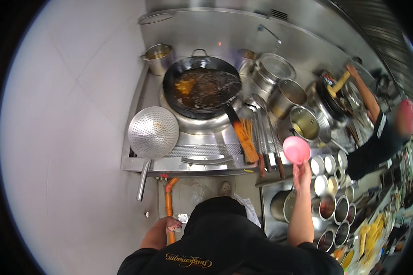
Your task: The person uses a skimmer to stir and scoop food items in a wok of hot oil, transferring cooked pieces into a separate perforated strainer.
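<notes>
My right hand (302,173) grips the rim of a pink plastic bowl (296,150) at the front edge of the stove, beside long-handled ladles (264,134). Low at my left side, my left hand (173,224) is partly curled; a pale, reddish item shows at it, perhaps a cloth, and its hold is unclear. A large black wok (199,113) on the burner contains dark oil (201,91) with yellow-brown pieces of food (185,86). Across its right part lies a wire skimmer (229,86) with a wooden handle (246,144). A perforated metal strainer (154,132) rests left of the wok.
Metal pots (289,96) stand right of the wok, another pot (159,60) behind its left side. Several round containers (327,209) fill the counter at right. A co-worker (368,151) reaches over a second wok (327,99). A white wall (72,137) bounds the left side.
</notes>
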`<state>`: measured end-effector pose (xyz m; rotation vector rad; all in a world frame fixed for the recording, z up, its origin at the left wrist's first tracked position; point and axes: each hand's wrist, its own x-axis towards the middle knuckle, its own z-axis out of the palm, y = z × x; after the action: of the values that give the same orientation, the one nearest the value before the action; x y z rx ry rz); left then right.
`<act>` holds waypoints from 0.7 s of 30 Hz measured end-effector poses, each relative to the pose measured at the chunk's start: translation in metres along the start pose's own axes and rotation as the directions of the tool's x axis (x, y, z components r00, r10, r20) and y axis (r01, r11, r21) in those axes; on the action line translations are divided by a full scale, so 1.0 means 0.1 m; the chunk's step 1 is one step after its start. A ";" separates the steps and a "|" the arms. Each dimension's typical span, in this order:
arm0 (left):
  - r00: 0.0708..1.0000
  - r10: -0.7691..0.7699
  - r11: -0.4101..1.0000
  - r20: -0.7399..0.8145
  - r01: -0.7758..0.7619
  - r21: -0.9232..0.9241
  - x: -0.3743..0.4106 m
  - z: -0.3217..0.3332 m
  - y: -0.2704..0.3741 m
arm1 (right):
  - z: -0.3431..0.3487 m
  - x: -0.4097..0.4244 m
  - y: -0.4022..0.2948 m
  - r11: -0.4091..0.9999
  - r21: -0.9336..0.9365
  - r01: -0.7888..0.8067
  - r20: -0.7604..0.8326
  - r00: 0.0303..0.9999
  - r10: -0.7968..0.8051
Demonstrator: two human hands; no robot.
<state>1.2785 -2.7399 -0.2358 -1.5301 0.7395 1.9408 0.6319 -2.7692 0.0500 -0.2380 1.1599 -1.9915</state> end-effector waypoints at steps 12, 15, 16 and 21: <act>0.983 -0.005 0.830 -0.184 0.106 0.548 -0.02 0.38 1.76 | -2.18 -2.32 -0.71 0.962 0.182 0.203 -0.402 0.908 -0.115; 0.989 0.089 0.750 -0.120 0.013 0.662 0.31 0.78 2.21 | -2.59 -2.74 -1.15 0.931 0.146 0.336 -0.454 0.858 -0.239; 0.989 0.114 0.722 -0.091 -0.019 0.692 0.26 1.02 2.22 | -2.76 -3.08 -1.31 0.911 0.088 0.403 -0.500 0.809 -0.309; 0.982 0.173 0.647 -0.078 -0.054 0.760 0.21 2.31 2.36 | -3.79 -4.30 -1.87 0.772 -0.060 0.633 -0.722 0.507 -0.471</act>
<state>0.9507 -2.7367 -0.1907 -1.0890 1.5142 1.2922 0.6190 -2.1668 0.0806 0.3729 1.4266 -2.9340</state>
